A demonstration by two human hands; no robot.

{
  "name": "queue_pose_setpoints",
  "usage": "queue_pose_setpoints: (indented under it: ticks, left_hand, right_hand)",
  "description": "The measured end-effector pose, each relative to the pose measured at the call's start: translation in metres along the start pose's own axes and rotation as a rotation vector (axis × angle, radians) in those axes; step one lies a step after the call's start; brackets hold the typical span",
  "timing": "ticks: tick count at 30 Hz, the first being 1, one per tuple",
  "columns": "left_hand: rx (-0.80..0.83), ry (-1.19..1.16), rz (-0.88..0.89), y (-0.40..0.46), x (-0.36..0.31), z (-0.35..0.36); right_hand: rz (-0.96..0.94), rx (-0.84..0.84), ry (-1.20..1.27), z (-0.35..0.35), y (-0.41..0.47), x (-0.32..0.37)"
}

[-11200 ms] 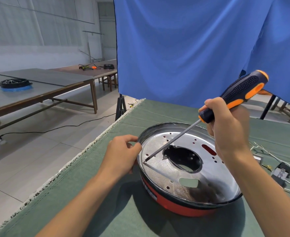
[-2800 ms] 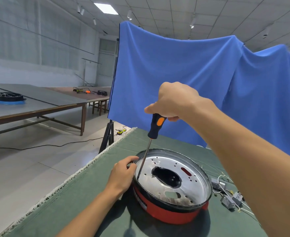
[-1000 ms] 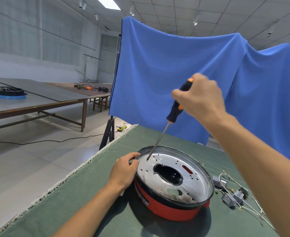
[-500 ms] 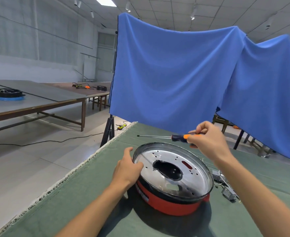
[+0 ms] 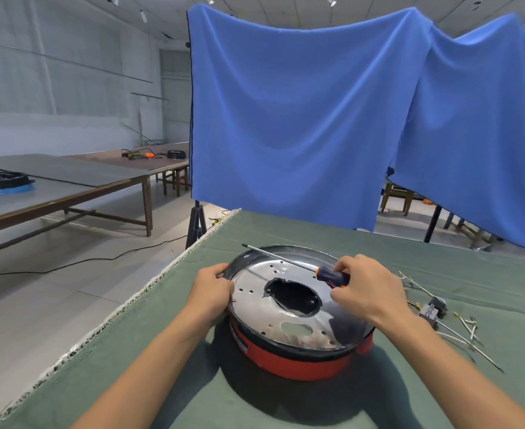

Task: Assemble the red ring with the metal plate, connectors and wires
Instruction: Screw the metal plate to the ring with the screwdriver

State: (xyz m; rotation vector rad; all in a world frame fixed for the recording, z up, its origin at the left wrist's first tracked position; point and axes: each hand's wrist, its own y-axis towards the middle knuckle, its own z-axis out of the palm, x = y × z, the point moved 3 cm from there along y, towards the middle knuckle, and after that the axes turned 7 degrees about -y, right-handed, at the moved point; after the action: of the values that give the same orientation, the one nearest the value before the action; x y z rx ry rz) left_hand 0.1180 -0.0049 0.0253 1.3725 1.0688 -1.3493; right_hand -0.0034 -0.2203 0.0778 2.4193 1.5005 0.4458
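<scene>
The red ring (image 5: 298, 362) sits on the green cloth with the round metal plate (image 5: 255, 297) seated in its top; the plate has a large dark hole at its centre. My left hand (image 5: 210, 292) grips the plate's left rim. My right hand (image 5: 365, 291) holds a screwdriver (image 5: 329, 275) by its dark and orange handle, low over the plate's right side. The shaft lies nearly level and points to the far left across the rim. Connectors and wires (image 5: 434, 311) lie on the cloth to the right.
The table covered in green cloth (image 5: 168, 351) ends at a frayed left edge, with bare floor beyond. A blue curtain (image 5: 301, 119) hangs behind the table. Long wooden tables (image 5: 69, 184) stand at far left.
My right hand has come down from above the plate to just over its right side, and the screwdriver has tipped from steep to nearly level. My left hand stayed on the rim.
</scene>
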Motion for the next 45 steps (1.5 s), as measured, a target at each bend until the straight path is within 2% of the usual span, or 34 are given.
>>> queue_pose_setpoints:
  ticks: [4, 7, 12, 16, 22, 27, 30, 34, 45]
  left_hand:
    - [-0.06, -0.061, -0.042, -0.004, -0.01, -0.002]
    - [-0.138, -0.096, -0.036, -0.008, -0.013, -0.002]
    - [-0.361, -0.107, -0.004, 0.002, -0.013, -0.006]
    - [-0.504, -0.286, -0.178, 0.009, 0.001, -0.001]
    - [-0.468, -0.477, -0.253, 0.011, 0.0, 0.019]
    - [-0.401, -0.514, -0.275, 0.016, 0.011, 0.037]
    - [-0.408, -0.525, -0.248, 0.019, 0.019, 0.04]
    - [-0.419, -0.54, -0.183, 0.018, 0.023, 0.037]
    - [-0.453, -0.549, -0.131, 0.008, 0.023, 0.033]
  right_hand:
    - [0.119, -0.166, 0.217, -0.007, -0.004, -0.016]
    - [0.265, -0.217, 0.334, -0.01, -0.007, -0.036]
    - [0.47, -0.174, 0.504, 0.0, -0.018, -0.064]
    - [0.502, -0.156, 0.701, 0.019, -0.022, -0.071]
    - [0.548, -0.118, 0.947, 0.048, -0.012, -0.064]
    - [0.512, -0.127, 0.77, 0.058, -0.002, -0.065]
    - [0.491, 0.016, 0.765, 0.067, 0.01, -0.06]
    - [0.554, 0.239, 0.903, 0.088, 0.023, -0.044]
    - [0.645, 0.334, 0.801, 0.095, 0.037, -0.022]
